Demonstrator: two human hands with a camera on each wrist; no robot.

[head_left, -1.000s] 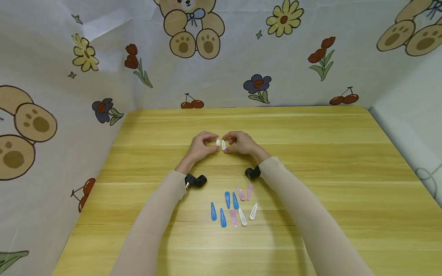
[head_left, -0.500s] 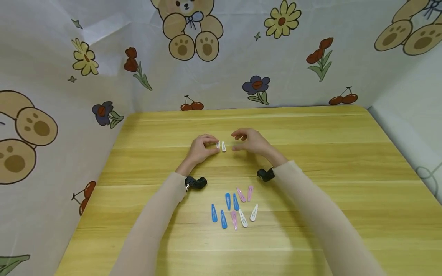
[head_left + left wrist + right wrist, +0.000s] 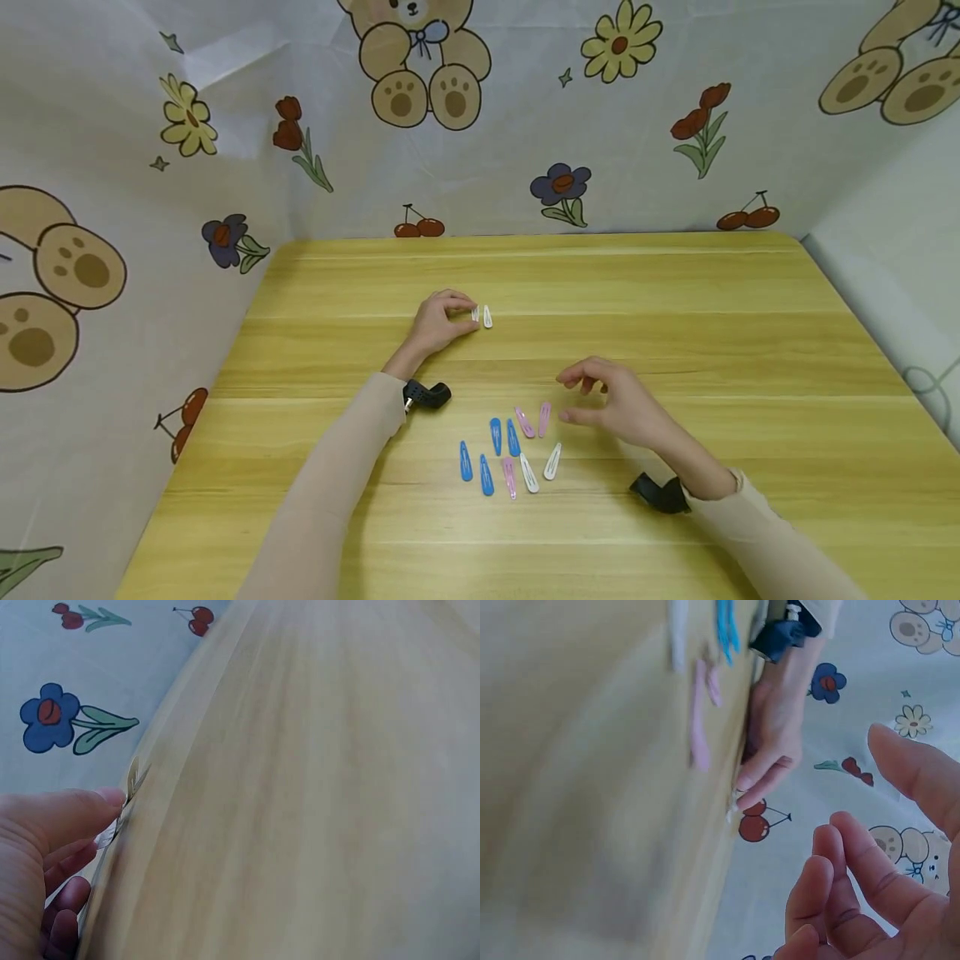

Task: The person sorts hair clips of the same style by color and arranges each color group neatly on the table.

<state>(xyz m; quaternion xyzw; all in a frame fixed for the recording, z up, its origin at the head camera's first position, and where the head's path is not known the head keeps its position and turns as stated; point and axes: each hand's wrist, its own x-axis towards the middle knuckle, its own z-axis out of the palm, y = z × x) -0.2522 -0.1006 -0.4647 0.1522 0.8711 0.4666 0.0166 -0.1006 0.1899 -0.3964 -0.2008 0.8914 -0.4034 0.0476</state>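
Directions are read from the head view, 12 o'clock pointing away from the person.

Nearest rank on the table (image 3: 765, 542): near blue clip (image 3: 487, 475), near pink clip (image 3: 510, 478), inner white clip (image 3: 528, 473), left blue clip (image 3: 466, 461) and outer white clip (image 3: 552, 462). Just beyond: centre blue clip (image 3: 496, 437), fourth blue clip (image 3: 513, 437), slanted pink clip (image 3: 524, 422).

Outer pink clip (image 3: 543, 419) lies at about 9 o'clock from the right hand (image 3: 613, 406), near the thumb tip but apart; long axis close to 12–6. Outer white clip lies between 7 and 8 o'clock, axis 1–7. The right hand is the nearer hand to both.

Right hand: directed toward 10 o'clock, thumb spread from loosely curved fingers, nothing held.

Farther out, the left hand (image 3: 441, 323) pinches a far white clip (image 3: 475, 314) between thumb and fingertips; whether it touches the table cannot be determined. A second far white clip (image 3: 487, 317) lies just beside, at 3 o'clock.

Beyond the table: patterned cloth (image 3: 480, 175).
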